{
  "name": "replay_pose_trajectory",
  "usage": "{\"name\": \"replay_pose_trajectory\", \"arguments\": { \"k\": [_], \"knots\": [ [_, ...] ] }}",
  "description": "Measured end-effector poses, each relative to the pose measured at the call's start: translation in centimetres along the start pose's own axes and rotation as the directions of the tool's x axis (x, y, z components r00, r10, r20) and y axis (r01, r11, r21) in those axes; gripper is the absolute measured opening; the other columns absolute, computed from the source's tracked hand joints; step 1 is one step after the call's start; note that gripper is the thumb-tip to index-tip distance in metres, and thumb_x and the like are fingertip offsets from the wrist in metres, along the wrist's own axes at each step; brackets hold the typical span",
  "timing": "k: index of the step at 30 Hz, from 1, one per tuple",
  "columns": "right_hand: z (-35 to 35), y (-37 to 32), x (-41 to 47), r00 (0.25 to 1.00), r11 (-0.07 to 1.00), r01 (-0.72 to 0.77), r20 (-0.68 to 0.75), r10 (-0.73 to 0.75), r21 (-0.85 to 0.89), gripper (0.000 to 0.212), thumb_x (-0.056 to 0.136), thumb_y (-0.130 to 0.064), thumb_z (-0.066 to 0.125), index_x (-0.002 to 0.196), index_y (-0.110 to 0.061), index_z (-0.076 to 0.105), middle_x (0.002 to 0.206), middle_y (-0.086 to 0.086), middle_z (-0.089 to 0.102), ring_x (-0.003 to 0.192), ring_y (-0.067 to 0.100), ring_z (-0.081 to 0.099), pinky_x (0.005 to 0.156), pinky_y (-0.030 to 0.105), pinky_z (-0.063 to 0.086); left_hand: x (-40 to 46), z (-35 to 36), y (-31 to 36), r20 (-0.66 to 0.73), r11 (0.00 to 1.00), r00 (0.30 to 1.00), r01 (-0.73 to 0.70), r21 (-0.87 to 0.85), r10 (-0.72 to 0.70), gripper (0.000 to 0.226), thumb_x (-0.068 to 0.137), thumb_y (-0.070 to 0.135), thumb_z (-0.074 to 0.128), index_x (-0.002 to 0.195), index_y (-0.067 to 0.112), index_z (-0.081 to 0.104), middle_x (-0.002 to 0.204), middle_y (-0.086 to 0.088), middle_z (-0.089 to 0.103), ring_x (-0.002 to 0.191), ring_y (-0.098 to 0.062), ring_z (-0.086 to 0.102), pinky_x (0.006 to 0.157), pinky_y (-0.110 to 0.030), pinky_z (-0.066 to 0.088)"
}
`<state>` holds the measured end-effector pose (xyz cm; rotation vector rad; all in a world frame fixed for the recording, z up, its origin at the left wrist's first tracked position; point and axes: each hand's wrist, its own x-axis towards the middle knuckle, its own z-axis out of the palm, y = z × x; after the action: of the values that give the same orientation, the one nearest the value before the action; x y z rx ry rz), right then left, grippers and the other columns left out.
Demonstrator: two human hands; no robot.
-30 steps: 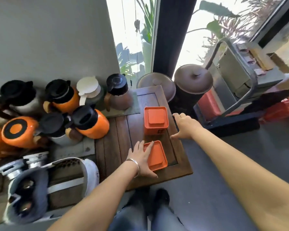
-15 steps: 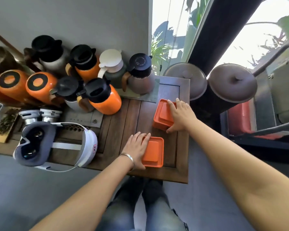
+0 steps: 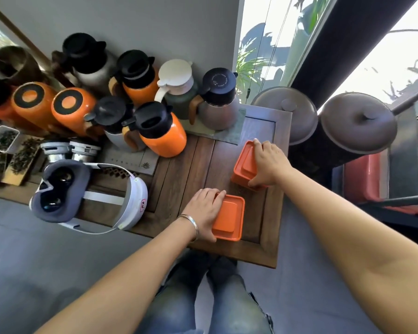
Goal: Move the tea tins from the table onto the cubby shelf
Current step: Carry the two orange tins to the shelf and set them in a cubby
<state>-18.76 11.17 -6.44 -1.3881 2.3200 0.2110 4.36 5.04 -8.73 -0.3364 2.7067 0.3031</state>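
Head view: your left hand (image 3: 204,211) clasps the near tea tin (image 3: 228,217) at the front edge of the wooden table (image 3: 179,179), and your right hand (image 3: 268,165) grasps the far tea tin (image 3: 245,165) just behind it, presumably so both lift together. Both tins are square, orange, with stepped lids; the far one looks tilted. The cubby shelf is out of view.
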Motion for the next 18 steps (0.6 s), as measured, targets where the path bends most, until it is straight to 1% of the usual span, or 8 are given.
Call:
{"name": "replay_pose_trajectory", "arguments": {
  "k": [3, 5, 8, 12, 16, 18],
  "knots": [
    [-0.1, 1.0, -1.6, 0.999, 0.999, -0.045, -0.005, 0.045, -0.003, 0.134, 0.053, -0.059, 0.081, 0.149, -0.005, 0.006, 0.137, 0.021, 0.036, 0.125, 0.038, 0.040, 0.106, 0.044, 0.035, 0.1, -0.8, -0.5, 0.001, 1.000, 1.000, -0.011, 0.010, 0.011, 0.123, 0.054, 0.062, 0.074, 0.146, 0.011, 0.011, 0.143, -0.012, 0.028, 0.131, -0.029, 0.029, 0.110, -0.040, 0.025],
    [-0.5, 2.0, -3.1, 0.995, 0.995, -0.101, 0.006, 0.101, 0.002, 0.135, 0.051, -0.059, 0.081, 0.149, -0.005, 0.006, 0.138, 0.021, 0.035, 0.125, 0.038, 0.039, 0.105, 0.044, 0.036, 0.2, -1.9, -1.0, 0.003, 0.999, 0.999, -0.035, 0.032, 0.035, 0.123, 0.053, 0.063, 0.074, 0.146, 0.010, 0.013, 0.142, -0.012, 0.030, 0.129, -0.029, 0.030, 0.109, -0.040, 0.027],
    [-1.5, 3.9, -5.9, 0.980, 0.979, -0.200, 0.028, 0.199, 0.029, 0.136, 0.050, -0.061, 0.080, 0.150, -0.007, 0.005, 0.139, 0.021, 0.034, 0.125, 0.037, 0.038, 0.103, 0.044, 0.036, 0.8, -4.0, -1.4, 0.003, 0.992, 0.996, -0.095, 0.084, 0.095, 0.124, 0.052, 0.064, 0.072, 0.146, 0.008, 0.014, 0.139, -0.012, 0.031, 0.126, -0.029, 0.031, 0.108, -0.038, 0.028],
    [-3.2, 6.1, -10.9, 0.951, 0.948, -0.310, 0.039, 0.308, 0.067, 0.137, 0.049, -0.065, 0.078, 0.150, -0.010, 0.004, 0.140, 0.019, 0.033, 0.126, 0.036, 0.038, 0.104, 0.045, 0.037, 2.5, -7.3, -0.7, 0.014, 0.965, 0.977, -0.210, 0.157, 0.211, 0.124, 0.053, 0.066, 0.069, 0.147, 0.007, 0.012, 0.139, -0.013, 0.032, 0.125, -0.029, 0.033, 0.107, -0.038, 0.030],
    [-4.6, 7.7, -17.6, 0.903, 0.891, -0.428, 0.057, 0.425, 0.150, 0.139, 0.041, -0.069, 0.075, 0.149, -0.016, 0.006, 0.136, 0.013, 0.038, 0.125, 0.033, 0.039, 0.102, 0.044, 0.041, 5.1, -11.2, 1.8, 0.113, 0.939, 0.949, -0.308, 0.154, 0.293, 0.125, 0.053, 0.065, 0.071, 0.147, 0.010, 0.011, 0.137, -0.010, 0.032, 0.124, -0.028, 0.032, 0.102, -0.040, 0.037],
    [-4.9, 8.1, -21.6, 0.875, 0.858, -0.483, 0.061, 0.480, 0.177, 0.138, 0.037, -0.072, 0.073, 0.148, -0.019, 0.008, 0.133, 0.012, 0.039, 0.125, 0.032, 0.040, 0.103, 0.045, 0.042, 6.5, -13.4, 3.8, 0.179, 0.906, 0.917, -0.386, 0.173, 0.356, 0.120, 0.051, 0.066, 0.072, 0.145, 0.014, 0.018, 0.133, -0.008, 0.036, 0.119, -0.027, 0.035, 0.098, -0.039, 0.039]
  ]
}}
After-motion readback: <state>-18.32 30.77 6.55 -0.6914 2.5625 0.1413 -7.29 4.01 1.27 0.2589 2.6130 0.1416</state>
